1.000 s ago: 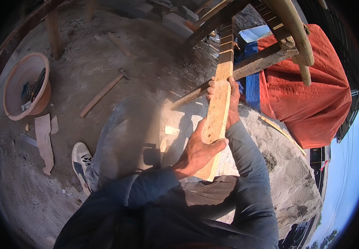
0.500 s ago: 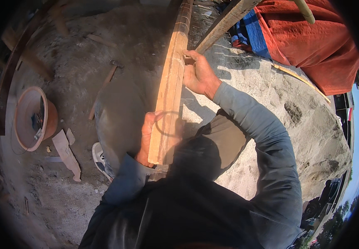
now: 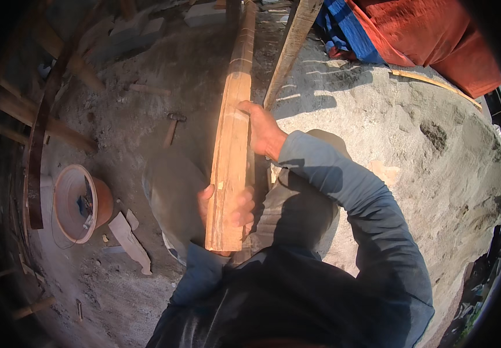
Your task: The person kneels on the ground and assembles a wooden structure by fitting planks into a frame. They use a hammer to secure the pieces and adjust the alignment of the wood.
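Note:
A long wooden beam (image 3: 230,130) runs away from my body, its near end between my knees and its far end toward the top of the view. My left hand (image 3: 242,210) wraps round the near end from below, thumb on the left side and fingers curled over the right. Farther up, my right hand (image 3: 262,130) grips the right side of the beam, thumb laid over the top face; its other fingers are hidden underneath. The beam's upper faces look pale and bare near me and darker toward the far end.
A bucket (image 3: 104,203) with items inside stands on the left, beside a torn pale scrap (image 3: 130,240). A hammer (image 3: 172,129) lies on the ground ahead. One wooden post (image 3: 291,52) slants beyond my right hand. Sand (image 3: 401,151) spreads right, below a red tarp (image 3: 430,35).
My view has shifted, so the bucket and ground sit lower and farther right. Fingers of my left hand now show on the beam's right side. Both hands keep hold of it.

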Available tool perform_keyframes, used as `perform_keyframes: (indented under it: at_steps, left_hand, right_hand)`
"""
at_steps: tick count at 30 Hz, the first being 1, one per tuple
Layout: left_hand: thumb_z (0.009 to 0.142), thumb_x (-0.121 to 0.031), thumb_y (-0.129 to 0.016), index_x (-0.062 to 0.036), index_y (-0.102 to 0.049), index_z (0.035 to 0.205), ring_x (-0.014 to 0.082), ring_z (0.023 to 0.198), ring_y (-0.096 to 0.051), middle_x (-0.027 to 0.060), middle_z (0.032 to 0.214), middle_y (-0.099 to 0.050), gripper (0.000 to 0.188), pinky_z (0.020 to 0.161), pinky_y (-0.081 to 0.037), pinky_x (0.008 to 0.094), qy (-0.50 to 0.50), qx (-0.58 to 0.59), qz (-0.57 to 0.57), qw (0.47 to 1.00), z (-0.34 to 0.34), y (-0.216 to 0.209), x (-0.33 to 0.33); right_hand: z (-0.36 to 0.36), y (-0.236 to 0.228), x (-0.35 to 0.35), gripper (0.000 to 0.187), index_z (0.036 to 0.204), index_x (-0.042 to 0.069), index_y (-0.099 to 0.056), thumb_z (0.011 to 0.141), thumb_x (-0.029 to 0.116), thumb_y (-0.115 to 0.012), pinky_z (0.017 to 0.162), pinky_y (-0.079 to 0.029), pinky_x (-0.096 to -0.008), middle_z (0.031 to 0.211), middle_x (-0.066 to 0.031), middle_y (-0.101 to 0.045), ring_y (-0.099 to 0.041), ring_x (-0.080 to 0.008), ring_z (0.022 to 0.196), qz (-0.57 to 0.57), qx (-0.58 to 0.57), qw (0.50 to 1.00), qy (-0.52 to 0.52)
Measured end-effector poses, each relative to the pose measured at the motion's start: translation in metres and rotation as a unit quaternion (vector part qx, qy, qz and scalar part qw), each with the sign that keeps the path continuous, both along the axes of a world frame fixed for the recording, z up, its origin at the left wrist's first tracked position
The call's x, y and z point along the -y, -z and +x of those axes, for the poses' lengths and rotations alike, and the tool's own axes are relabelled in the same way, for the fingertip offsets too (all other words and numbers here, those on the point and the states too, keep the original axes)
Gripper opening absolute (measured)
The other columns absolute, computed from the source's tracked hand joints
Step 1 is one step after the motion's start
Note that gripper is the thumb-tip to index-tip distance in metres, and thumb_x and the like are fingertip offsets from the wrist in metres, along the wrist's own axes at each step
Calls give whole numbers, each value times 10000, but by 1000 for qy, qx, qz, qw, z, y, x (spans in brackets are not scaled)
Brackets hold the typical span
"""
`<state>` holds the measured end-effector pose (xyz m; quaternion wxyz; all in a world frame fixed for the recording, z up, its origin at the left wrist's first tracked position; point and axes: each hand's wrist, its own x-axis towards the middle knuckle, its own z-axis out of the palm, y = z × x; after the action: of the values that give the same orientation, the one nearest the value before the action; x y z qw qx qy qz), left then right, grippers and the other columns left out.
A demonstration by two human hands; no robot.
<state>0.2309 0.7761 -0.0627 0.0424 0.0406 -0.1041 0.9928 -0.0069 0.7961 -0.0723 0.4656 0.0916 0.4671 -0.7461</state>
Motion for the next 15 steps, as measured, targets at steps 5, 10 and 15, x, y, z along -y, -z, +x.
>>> perform_keyframes:
  at_steps: [5,10,15]
  left_hand:
    - [938,-407,-703,-70,-213,1660,237,694,-559,167,1018,-517,936,575,-510,359,-4,-2,107,994,-1,5,-5]
    - [932,-384,-718,-62,-204,1663,232,692,-567,168,1003,-523,950,574,-498,330,-3,-5,107,994,-1,5,-7]
    - [943,-420,-681,-57,-263,1637,230,687,-571,165,995,-537,888,578,-501,327,2,9,72,997,-2,3,-7]
  right_hand:
    - [6,0,2,419,1237,-3,-654,945,291,-708,984,-499,-497,1148,-161,-696,-662,-296,1051,0,-30,1000,10]
    - [7,1,0,439,1228,-19,-653,930,295,-725,1010,-458,-477,1104,-169,-701,-646,-290,1061,-9,-51,999,2]
    - [9,-4,-1,451,1222,-31,-642,922,294,-731,926,-529,-503,1052,-167,-692,-659,-306,1044,-11,-29,999,17]
